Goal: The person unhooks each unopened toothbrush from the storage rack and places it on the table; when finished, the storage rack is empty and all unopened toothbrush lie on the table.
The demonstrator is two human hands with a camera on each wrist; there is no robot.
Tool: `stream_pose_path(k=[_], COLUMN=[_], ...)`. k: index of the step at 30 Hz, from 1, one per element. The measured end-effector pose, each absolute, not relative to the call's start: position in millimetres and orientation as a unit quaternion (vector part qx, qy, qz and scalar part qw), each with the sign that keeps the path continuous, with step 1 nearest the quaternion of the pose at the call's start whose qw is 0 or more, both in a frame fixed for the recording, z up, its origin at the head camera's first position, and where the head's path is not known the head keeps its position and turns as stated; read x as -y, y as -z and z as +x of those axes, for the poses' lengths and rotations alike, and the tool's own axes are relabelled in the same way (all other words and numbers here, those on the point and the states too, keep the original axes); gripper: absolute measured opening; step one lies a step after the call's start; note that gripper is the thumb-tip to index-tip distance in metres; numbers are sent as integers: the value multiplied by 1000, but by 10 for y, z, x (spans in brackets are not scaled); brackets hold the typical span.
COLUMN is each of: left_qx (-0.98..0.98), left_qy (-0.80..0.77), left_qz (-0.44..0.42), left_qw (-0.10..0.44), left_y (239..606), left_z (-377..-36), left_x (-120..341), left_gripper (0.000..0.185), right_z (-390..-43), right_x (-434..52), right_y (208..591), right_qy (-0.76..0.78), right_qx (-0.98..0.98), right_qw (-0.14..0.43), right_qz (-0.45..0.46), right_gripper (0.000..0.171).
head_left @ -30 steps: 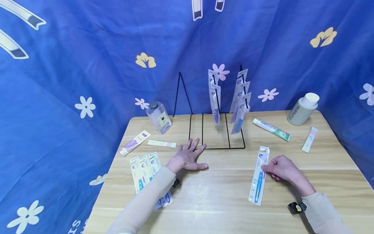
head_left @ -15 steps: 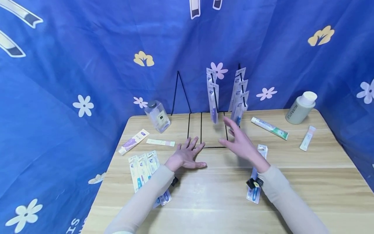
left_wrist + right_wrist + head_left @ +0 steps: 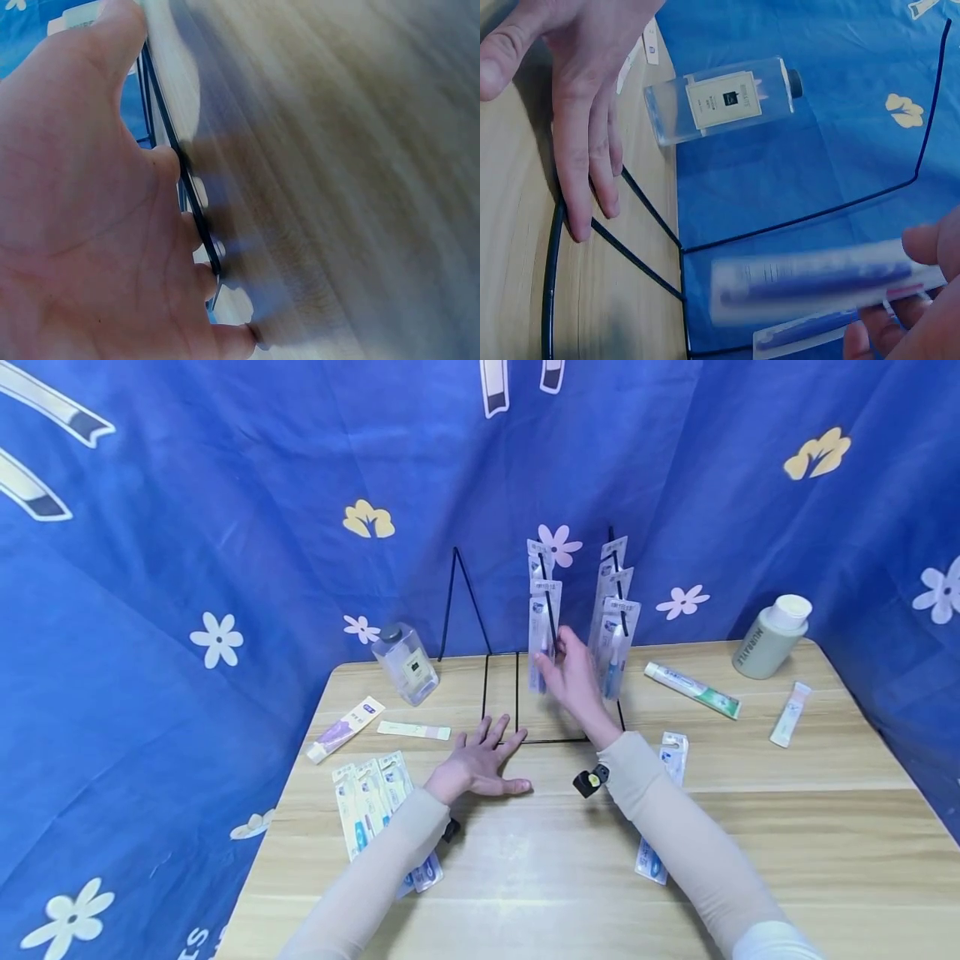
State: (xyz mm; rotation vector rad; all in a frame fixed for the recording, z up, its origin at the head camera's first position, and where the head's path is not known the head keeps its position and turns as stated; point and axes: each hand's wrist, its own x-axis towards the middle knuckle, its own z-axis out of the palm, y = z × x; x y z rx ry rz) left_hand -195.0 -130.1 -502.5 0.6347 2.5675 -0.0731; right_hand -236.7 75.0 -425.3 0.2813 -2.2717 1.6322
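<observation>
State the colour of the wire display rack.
Black wire rack, clearest in the head view.

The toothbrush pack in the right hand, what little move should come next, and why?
Probably a small lift toward you, so the toothbrush pack slides along its black hook. The right hand pinches the front pack while it hangs on the wire rack; the left hand presses the rack's base flat, so it should stay put.

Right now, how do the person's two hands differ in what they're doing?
The left hand lies flat and spread on the wooden table, fingertips on the base of the black wire rack. The right hand is raised, gripping a packaged toothbrush hanging on that rack. Both wear beige sleeves.
</observation>
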Motion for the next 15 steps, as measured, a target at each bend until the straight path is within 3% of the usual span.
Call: stream_pose_path(k=[5,15], left_qx=[-942,-944], left_qy=[31,31], left_qz=[236,230], left_qw=[237,237], left_y=[5040,5039], left_z=[-1949,-1937], left_x=[1291,1299], left_gripper=[99,100], right_z=[-2235,-1758], right_x=[-740,-841], right_y=[4237,4290], right_qy=[-586,-625], right_qx=[792,773], right_qw=[150,98], right_qz=[81,39], right_gripper=[16,28])
